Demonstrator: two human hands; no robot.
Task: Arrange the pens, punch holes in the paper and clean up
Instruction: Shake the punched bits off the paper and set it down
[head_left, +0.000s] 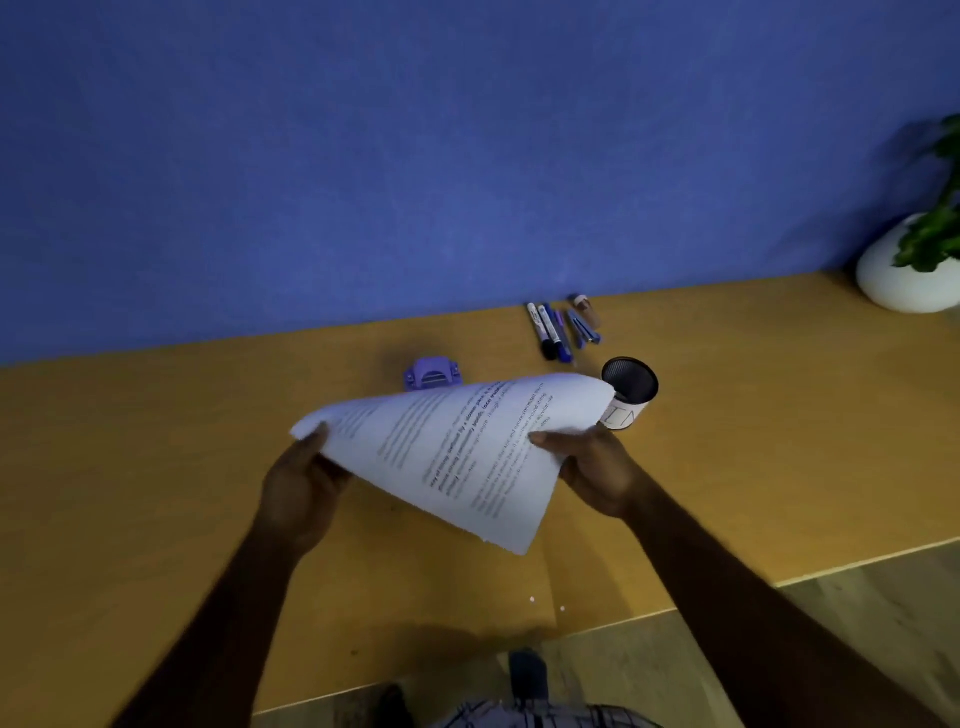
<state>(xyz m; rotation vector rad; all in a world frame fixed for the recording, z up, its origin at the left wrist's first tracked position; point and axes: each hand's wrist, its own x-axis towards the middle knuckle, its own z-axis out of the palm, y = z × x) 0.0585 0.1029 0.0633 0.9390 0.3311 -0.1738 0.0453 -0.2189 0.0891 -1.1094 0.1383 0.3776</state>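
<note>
A stack of printed white paper (457, 452) is lifted off the yellow table (156, 441), tilted with one corner pointing down. My left hand (304, 483) grips its left corner and my right hand (592, 467) grips its right edge. Behind the paper sits a purple hole punch (432, 372), partly hidden by the sheets. Several pens and markers (558, 330) lie side by side near the blue wall. A black mesh pen cup (629, 391) with a white label stands just right of the paper, with no pens showing above its rim.
A white round pot with a green plant (906, 265) stands at the far right of the table. Two tiny white paper dots (546, 604) lie near the table's front edge. The blue wall (415, 156) closes the back. Wooden floor lies to the front right.
</note>
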